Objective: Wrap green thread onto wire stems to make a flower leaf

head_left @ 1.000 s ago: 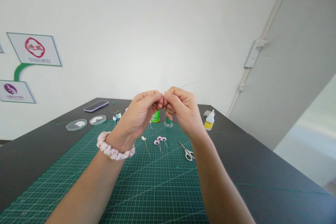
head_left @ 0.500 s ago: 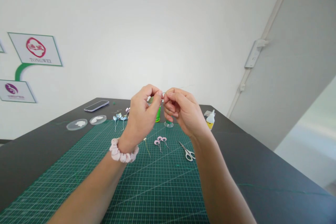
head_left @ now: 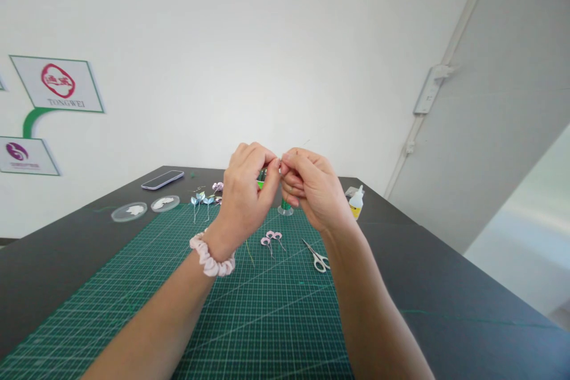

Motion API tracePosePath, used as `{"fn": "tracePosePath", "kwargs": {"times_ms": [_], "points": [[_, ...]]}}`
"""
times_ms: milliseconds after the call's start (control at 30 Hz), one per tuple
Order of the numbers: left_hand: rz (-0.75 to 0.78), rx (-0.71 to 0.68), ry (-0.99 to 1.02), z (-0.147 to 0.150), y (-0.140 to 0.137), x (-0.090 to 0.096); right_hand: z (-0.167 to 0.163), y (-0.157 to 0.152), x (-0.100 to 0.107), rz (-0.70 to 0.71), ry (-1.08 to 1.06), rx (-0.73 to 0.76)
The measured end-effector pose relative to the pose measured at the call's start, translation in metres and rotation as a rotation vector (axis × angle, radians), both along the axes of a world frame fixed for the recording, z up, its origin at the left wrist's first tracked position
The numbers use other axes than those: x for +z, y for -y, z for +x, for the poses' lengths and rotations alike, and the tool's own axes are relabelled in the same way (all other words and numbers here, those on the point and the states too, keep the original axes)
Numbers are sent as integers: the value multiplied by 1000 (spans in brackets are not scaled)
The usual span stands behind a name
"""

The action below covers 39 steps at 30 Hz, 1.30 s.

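My left hand (head_left: pixel 250 181), a pale pink scrunchie (head_left: pixel 212 255) on its wrist, pinches with thumb and forefinger. Against its fingertips, the thumb and forefinger of my right hand (head_left: pixel 312 187) are pinched too, the other fingers curled. A thin wire (head_left: pixel 306 143) shows faintly above my right knuckles; the part between the fingertips is too small to make out. Below the hands, pink petal loops on wire stems (head_left: pixel 270 238) lie on the green cutting mat (head_left: pixel 267 314). White-handled scissors (head_left: pixel 319 261) rest to their right, and a thin yellowish stem (head_left: pixel 250 253) to their left.
Blue leaf pieces on stems (head_left: pixel 202 199) and purple flowers (head_left: pixel 218 187) lie left of the hands. Farther left are two clear dishes (head_left: pixel 116 217) with white pieces and a phone (head_left: pixel 162 180). A green spool (head_left: pixel 285 208) stands behind my hands, a glue bottle (head_left: pixel 357 202) at right.
My left hand has shifted slightly right, and the fingertips of both hands are closer together. Less of the thin wire shows beyond my right hand.
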<state>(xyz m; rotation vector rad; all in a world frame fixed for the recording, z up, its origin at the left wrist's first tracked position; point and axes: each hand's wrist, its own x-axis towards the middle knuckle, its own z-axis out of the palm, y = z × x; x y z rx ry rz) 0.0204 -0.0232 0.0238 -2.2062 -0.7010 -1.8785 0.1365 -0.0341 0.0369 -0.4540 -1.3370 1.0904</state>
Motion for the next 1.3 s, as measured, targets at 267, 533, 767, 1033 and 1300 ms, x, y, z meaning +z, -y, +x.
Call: {"fn": "tracePosePath", "kwargs": {"times_ms": [267,533,767,1033,1300], "points": [[-522,-468,176,1,-1,6,7,-1,-2,77,96,-99],[-788,-715,230,-1,2,9,11,-3,-5,191,193,-131],[-818,-824,265,1,3,10,11,-4,-5,157,139,-105],[-575,-496,173,0,-3,5,10,-2,-2,98,62,-28],[-195,-64,33,0,1,4,5,0,1,35,67,-25]]}}
